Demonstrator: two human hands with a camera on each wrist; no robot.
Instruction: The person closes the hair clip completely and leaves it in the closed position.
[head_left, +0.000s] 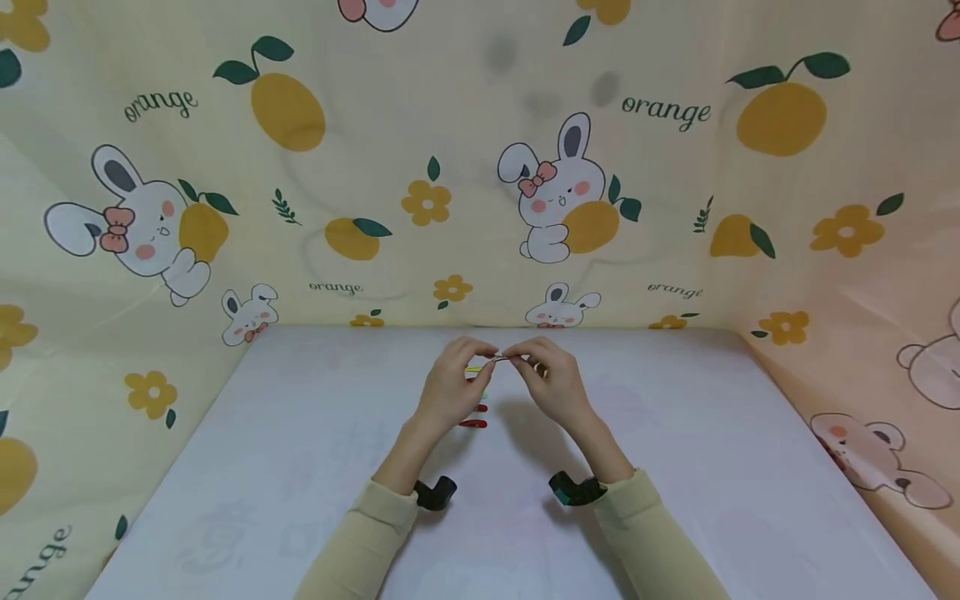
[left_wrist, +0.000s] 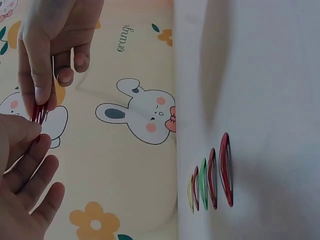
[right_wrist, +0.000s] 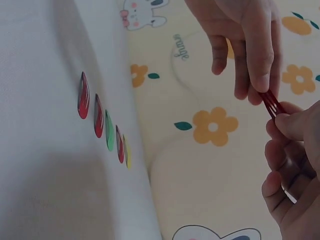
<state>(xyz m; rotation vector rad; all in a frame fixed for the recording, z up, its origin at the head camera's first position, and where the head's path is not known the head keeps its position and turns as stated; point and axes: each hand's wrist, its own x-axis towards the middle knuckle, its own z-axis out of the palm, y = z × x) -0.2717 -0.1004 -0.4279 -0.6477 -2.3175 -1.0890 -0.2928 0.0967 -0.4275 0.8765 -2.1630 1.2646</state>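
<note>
A dark red snap hair clip (left_wrist: pixel 40 114) is held up between both hands above the far part of the table. My left hand (head_left: pixel 448 390) pinches one end between thumb and index finger. From the other side, the thumb and fingers of my right hand (head_left: pixel 553 385) pinch the opposite end. The clip's slotted middle shows between the fingertips in the right wrist view, while its ends are covered. Below the hands, a row of snap clips lies on the table: red clips (right_wrist: pixel 84 97), a green clip (right_wrist: pixel 109 131) and a yellow clip (right_wrist: pixel 128 151).
A white table (head_left: pixel 300 483) spreads under the arms. Behind it and at both sides hangs a cream cloth (head_left: pixel 465 100) printed with rabbits and oranges. Black wrist cameras (head_left: pixel 437 493) sit at both sleeve cuffs.
</note>
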